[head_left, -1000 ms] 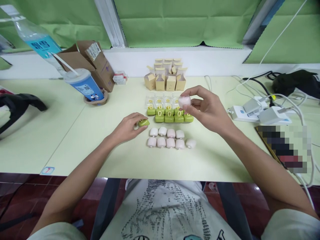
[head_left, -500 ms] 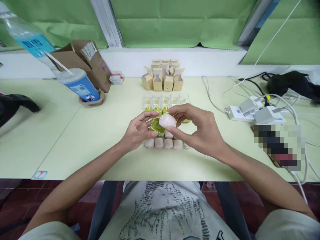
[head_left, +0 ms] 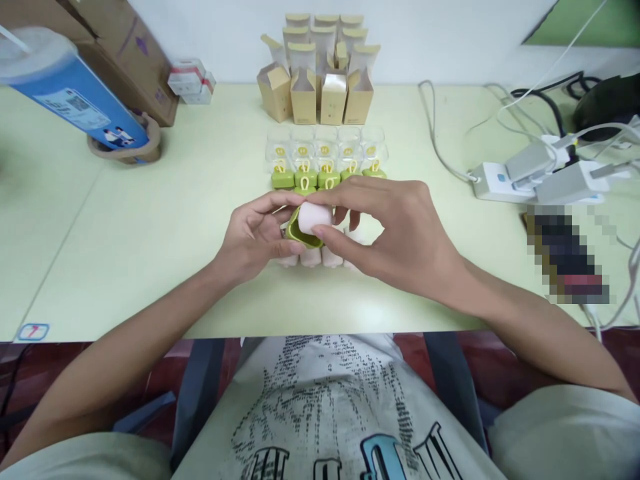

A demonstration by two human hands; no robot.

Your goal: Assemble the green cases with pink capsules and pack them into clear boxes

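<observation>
Between thumb and fingers, my left hand holds a small green cap, its hollow facing right. My right hand pinches a pale pink rounded piece, which looks like a makeup sponge. One end of the pink piece is at the mouth of the cap, partly inside its rim. Below the hands, a row of similar pink pieces lies on the table, partly hidden by my fingers. Just beyond are several green caps with pale loops, some covered by my right hand.
Clear plastic cups with yellow stickers stand behind the green caps. Further back are open small cardboard boxes. A blue drink cup stands left in a brown holder. A white power strip with cables and a blurred-out phone lie right.
The pink piece has moved from above the cap's right edge into its mouth, and my hands have come closer together. The view has tilted further down.
</observation>
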